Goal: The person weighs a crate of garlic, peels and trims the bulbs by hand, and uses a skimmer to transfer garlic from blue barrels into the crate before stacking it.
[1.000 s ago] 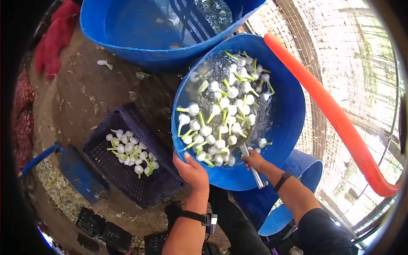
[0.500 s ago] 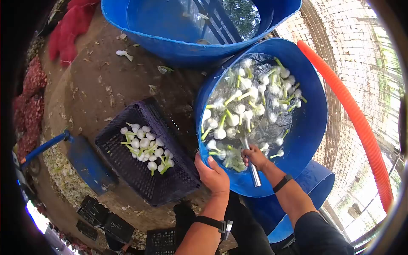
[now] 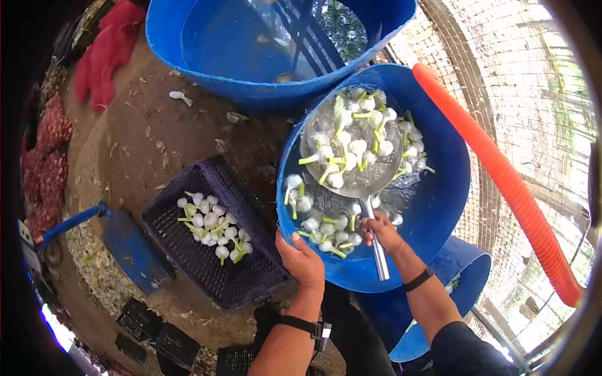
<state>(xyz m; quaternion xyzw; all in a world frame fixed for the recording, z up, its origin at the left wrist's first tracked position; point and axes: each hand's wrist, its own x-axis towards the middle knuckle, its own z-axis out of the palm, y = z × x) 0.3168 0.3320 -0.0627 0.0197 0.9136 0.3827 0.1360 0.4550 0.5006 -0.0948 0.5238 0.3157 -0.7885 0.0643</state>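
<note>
over a blue tub [image 3: 448,188], the right hand [image 3: 380,230] grips a strainer [image 3: 351,150] heaped with onions [image 3: 354,135], the left hand [image 3: 302,258] clasping the rim.

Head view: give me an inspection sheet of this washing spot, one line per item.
Surface: bare dirt ground, scattered with scraps.
Job's things: blue tub of water and white bulbs; metal strainer heaped with bulbs, lifted over the tub; dark crate partly filled with bulbs.
Clutter: stray bulb; peelings heap; small black crates.
Grips: left hand clasps the tub rim; right hand holds the strainer handle.
Cables: none seen; orange hose beside the tub.
Surroundings: larger blue tub of water, red mesh sacks, brick paving.
</note>
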